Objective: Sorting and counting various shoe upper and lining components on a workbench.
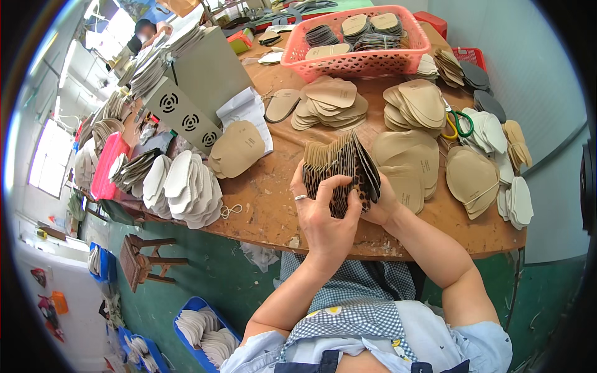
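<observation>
Workbench (267, 205) of brown wood is seen from above, crowded with stacks of shoe-insole cutouts. At far left, a pink tray (102, 171) is set on edge; white insole stacks (183, 186) are fanned out just beside it. A grey metal box (193, 93) with round vent slots is stood behind them, with a single tan cutout (236, 149) leaned against white paper near it.

At centre, a fanned bundle of leopard-print pieces (342, 168) is held upright over the bench edge. The bundle is grasped by the left hand (323, 214) from the near side, fingers curled round its lower edge, a ring shown on one finger. The right hand (382, 202) is pressed to the bundle's right side, fingers clenched on it but mostly hidden behind the pieces.

Behind the bundle, tan insole piles (329, 102) are laid flat. A pink plastic basket (354, 62) holding more cutouts is placed further back. At right, green-handled scissors (459, 124) are lodged between piles, and white and grey stacks (504, 161) are lined along the bench's right edge.
</observation>
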